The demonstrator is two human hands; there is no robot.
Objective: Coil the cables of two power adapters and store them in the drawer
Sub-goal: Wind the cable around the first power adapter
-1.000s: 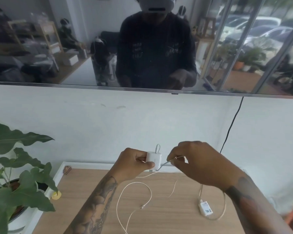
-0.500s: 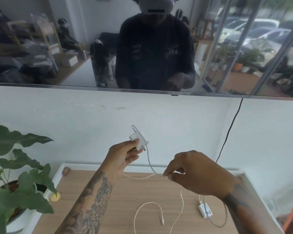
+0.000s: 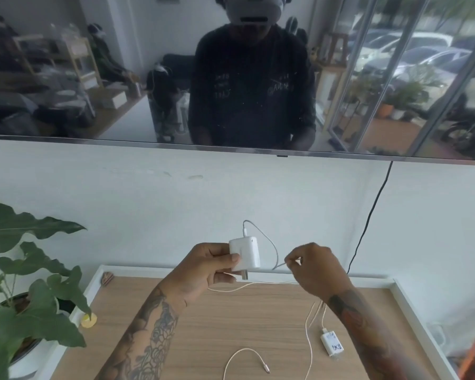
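My left hand (image 3: 207, 267) grips a white square power adapter (image 3: 245, 253) above the back of the wooden cabinet top (image 3: 217, 325), prongs pointing down. Its white cable (image 3: 269, 242) arcs out of the adapter's top and runs to my right hand (image 3: 316, 266), which pinches it between thumb and fingers. The rest of that cable hangs down and loops on the wood, its free plug end (image 3: 266, 368) lying near the front. A second, smaller white adapter (image 3: 332, 344) with a handwritten label lies at the right, its cable passing under my right forearm. No drawer is in view.
A potted plant (image 3: 25, 286) with big leaves stands at the left. A small yellow object (image 3: 89, 320) and a small brown object (image 3: 107, 277) sit on the white rim. A black cord (image 3: 368, 223) hangs from the wall screen (image 3: 93, 78) above.
My left hand has lowered and turned the adapter so its flat face shows. My right hand has risen and come closer to it, pulling the cable across. The loose cable end has shifted on the wood.
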